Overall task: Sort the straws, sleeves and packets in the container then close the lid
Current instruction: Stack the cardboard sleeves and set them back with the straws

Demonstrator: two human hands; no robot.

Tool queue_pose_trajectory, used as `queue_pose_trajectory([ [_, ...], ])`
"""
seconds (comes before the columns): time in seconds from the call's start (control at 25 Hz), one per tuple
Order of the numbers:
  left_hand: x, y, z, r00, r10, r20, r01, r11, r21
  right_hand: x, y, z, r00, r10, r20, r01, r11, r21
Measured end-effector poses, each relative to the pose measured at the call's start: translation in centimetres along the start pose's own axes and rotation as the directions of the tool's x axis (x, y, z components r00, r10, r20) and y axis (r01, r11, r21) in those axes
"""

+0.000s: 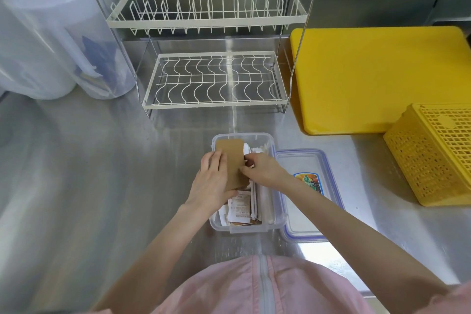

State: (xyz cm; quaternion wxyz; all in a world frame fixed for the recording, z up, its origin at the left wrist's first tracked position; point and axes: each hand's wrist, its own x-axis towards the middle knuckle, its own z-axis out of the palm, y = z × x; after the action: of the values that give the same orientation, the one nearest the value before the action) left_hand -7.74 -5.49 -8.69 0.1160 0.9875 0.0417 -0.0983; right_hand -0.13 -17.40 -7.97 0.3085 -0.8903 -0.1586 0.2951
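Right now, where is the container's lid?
In the head view, the lid lies flat on the steel counter, right of the clear container, partly under the right forearm.

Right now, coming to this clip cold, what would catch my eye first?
Both hands meet over the clear container at centre: the left hand and right hand grip a brown cardboard sleeve above white packets. The blue-rimmed lid lies off, just right of the container. A bright yellow cutting board and yellow basket fill the right side, with a white wire dish rack behind.
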Motion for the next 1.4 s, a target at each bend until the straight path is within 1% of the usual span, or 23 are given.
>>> queue_pose_trajectory([
  [0.12,0.0,-0.1,-0.1,1.000,0.014,0.008,-0.014,1.000,0.005,-0.6,-0.1,-0.3,1.000,-0.001,-0.031,0.001,1.000,-0.005],
  [0.24,0.1,-0.3,0.1,1.000,0.016,0.007,-0.016,1.000,-0.012,-1.9,0.1,-0.7,0.998,-0.052,-0.041,0.049,0.995,-0.092],
  [0.32,0.1,-0.6,-0.1,0.999,0.018,0.031,-0.016,0.998,-0.066,-3.2,0.3,-1.0,0.990,-0.129,0.051,0.137,0.972,-0.193],
  [0.4,-0.3,-1.1,-0.7,0.998,-0.006,0.068,0.020,0.977,-0.213,-4.3,0.7,-0.8,0.957,-0.218,0.190,0.268,0.915,-0.302],
  [0.48,-0.8,-1.9,-1.1,0.993,-0.034,0.116,0.079,0.908,-0.411,-5.1,0.7,-0.5,0.909,-0.281,0.307,0.392,0.826,-0.404],
  [0.52,-1.1,-2.3,-1.2,0.986,-0.068,0.154,0.139,0.846,-0.514,-5.2,0.6,-0.3,0.887,-0.298,0.354,0.441,0.773,-0.455],
  [0.56,-1.5,-2.6,-1.0,0.974,-0.121,0.194,0.216,0.763,-0.609,-5.1,0.5,0.2,0.862,-0.317,0.396,0.492,0.709,-0.505],
  [0.64,-2.1,-3.1,-0.4,0.942,-0.220,0.255,0.337,0.599,-0.727,-4.8,0.3,1.3,0.814,-0.319,0.486,0.574,0.569,-0.589],
  [0.68,-2.4,-3.3,0.1,0.931,-0.251,0.265,0.363,0.556,-0.748,-4.6,0.0,1.7,0.801,-0.312,0.511,0.596,0.495,-0.632],
  [0.76,-2.8,-3.5,1.1,0.921,-0.283,0.269,0.381,0.497,-0.780,-4.0,-0.4,2.3,0.784,-0.305,0.540,0.621,0.367,-0.693],
  [0.8,-2.9,-3.5,1.5,0.921,-0.288,0.264,0.376,0.471,-0.798,-3.9,-0.8,2.4,0.776,-0.299,0.555,0.630,0.337,-0.700],
  [0.84,-2.9,-3.5,1.6,0.925,-0.287,0.251,0.362,0.458,-0.812,-3.8,-1.0,2.6,0.762,-0.303,0.573,0.647,0.300,-0.701],
  [0.88,-2.9,-3.4,1.7,0.929,-0.284,0.236,0.347,0.451,-0.823,-3.5,-0.8,3.0,0.732,-0.344,0.588,0.672,0.226,-0.705],
  [0.92,-2.9,-3.4,1.7,0.933,-0.283,0.223,0.335,0.450,-0.828,-3.1,-0.4,3.4,0.724,-0.357,0.590,0.669,0.155,-0.727],
  [0.96,-2.9,-3.3,1.7,0.934,-0.287,0.215,0.330,0.452,-0.829,-3.0,-0.5,3.7,0.754,-0.277,0.595,0.633,0.068,-0.771],
  [1.0,-2.8,-3.3,1.8,0.932,-0.293,0.214,0.333,0.454,-0.826,-2.6,-0.3,4.1,0.793,-0.274,0.543,0.574,0.039,-0.818],
  [1.08,-2.8,-3.3,1.9,0.925,-0.308,0.221,0.345,0.442,-0.828,-1.5,0.9,4.8,0.773,-0.358,0.524,0.567,0.021,-0.823],
  [1.12,-2.8,-3.2,2.0,0.923,-0.314,0.223,0.349,0.435,-0.830,-2.1,0.4,4.8,0.777,-0.310,0.548,0.580,0.011,-0.815],
  [1.16,-2.8,-3.2,2.0,0.921,-0.318,0.226,0.353,0.432,-0.830,-2.6,-0.3,4.5,0.744,-0.291,0.601,0.621,-0.030,-0.783],
  [1.2,-2.8,-3.2,2.0,0.919,-0.321,0.228,0.355,0.424,-0.833,-2.7,-0.8,4.5,0.740,-0.268,0.617,0.634,-0.029,-0.773],
  [1.24,-2.8,-3.2,2.0,0.918,-0.322,0.232,0.357,0.413,-0.838,-2.3,-0.5,4.7,0.732,-0.285,0.618,0.640,-0.022,-0.768],
  [1.32,-2.8,-3.2,2.0,0.916,-0.325,0.236,0.360,0.405,-0.840,-2.4,-0.7,4.6,0.734,-0.313,0.603,0.650,0.063,-0.758],
  [1.4,-2.8,-3.2,2.1,0.918,-0.322,0.231,0.358,0.421,-0.833,-2.1,-0.2,4.9,0.727,-0.313,0.611,0.655,0.051,-0.754],
])
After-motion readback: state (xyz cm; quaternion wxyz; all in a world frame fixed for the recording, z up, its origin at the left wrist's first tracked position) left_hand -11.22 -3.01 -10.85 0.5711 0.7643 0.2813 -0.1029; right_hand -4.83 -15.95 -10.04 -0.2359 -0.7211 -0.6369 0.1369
